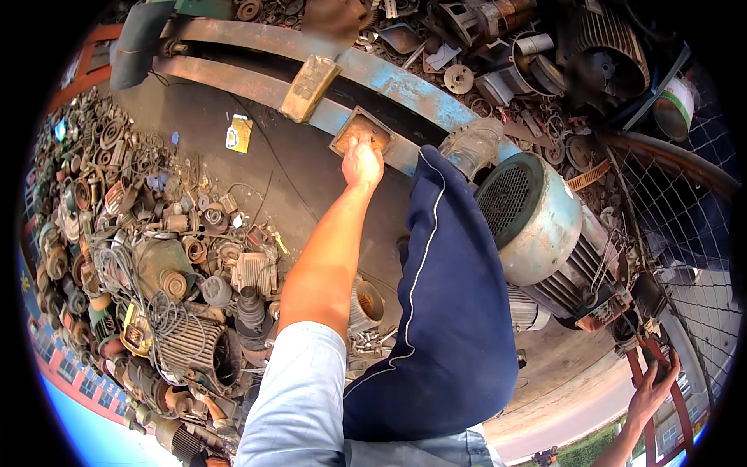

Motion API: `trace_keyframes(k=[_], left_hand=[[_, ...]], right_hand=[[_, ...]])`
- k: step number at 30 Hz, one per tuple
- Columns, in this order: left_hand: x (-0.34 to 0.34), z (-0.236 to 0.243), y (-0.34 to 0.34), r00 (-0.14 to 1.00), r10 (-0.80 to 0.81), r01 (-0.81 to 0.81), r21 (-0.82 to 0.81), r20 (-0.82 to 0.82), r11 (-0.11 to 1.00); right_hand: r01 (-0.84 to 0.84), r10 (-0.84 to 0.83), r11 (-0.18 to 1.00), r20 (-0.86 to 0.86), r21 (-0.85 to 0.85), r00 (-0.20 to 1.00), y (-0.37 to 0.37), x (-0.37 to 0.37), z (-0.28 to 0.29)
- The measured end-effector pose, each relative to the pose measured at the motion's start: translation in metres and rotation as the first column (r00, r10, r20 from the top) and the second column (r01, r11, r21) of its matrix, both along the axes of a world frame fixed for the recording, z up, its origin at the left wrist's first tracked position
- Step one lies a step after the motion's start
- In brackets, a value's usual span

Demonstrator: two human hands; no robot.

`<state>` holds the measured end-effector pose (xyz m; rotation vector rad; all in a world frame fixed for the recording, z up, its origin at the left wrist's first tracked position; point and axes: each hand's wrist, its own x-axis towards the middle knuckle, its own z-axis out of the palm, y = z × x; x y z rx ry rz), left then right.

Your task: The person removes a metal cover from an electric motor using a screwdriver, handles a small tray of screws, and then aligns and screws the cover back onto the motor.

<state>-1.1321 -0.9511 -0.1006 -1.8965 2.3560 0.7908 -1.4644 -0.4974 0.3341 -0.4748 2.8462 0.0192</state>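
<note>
My left hand [362, 165] reaches forward to a shallow square rusty metal box [340, 143] resting on the near rail of a long metal frame [226, 75]. Its fingers are bent together inside the box, and whatever they hold is hidden. Beside the box, on the same frame, lies a yellowish-brown oblong block [310, 87]. Far off at the lower right, my right hand [652, 383] curls around a dark part beside a red metal bar [678, 405]; I cannot make out what that part is. My navy-trousered leg [443, 303] is bent between the two arms.
A large electric motor [548, 222] with a blue-green fan cover lies right of my leg. Heaps of rusty motor parts [183, 342] cover the left side. More scrap [498, 47] lies beyond the frame. Wire mesh fencing [700, 257] stands right. A yellow-white packet [239, 134] lies on the ground.
</note>
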Motion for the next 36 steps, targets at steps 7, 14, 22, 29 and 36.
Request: trace_keyframes(k=[7,14,22,29,36], left_hand=[[0.002,-0.027,-0.009,1.000,-0.015,0.015,0.031,0.024,0.999],[0.004,-0.026,-0.020,0.976,0.081,-0.073,0.045,-0.201,0.996],[0.024,-0.023,-0.031,0.994,0.075,-0.058,0.187,-0.085,0.981],[0.034,-0.013,-0.014,0.984,0.092,-0.106,-0.080,-0.155,0.991],[0.038,0.007,0.015,0.642,0.664,-0.421,0.547,-0.384,0.723]], right_hand=[[0.020,-0.019,1.000,-0.070,0.011,0.997,0.000,-0.002,-0.006],[0.053,-0.051,0.998,-0.049,0.027,0.997,0.005,0.001,-0.005],[-0.077,0.075,0.997,-0.101,-0.026,0.992,0.015,0.004,-0.009],[-0.093,0.091,0.995,-0.047,-0.047,0.995,0.011,0.017,-0.008],[-0.049,0.047,0.997,-0.030,-0.067,0.998,0.019,0.031,-0.007]])
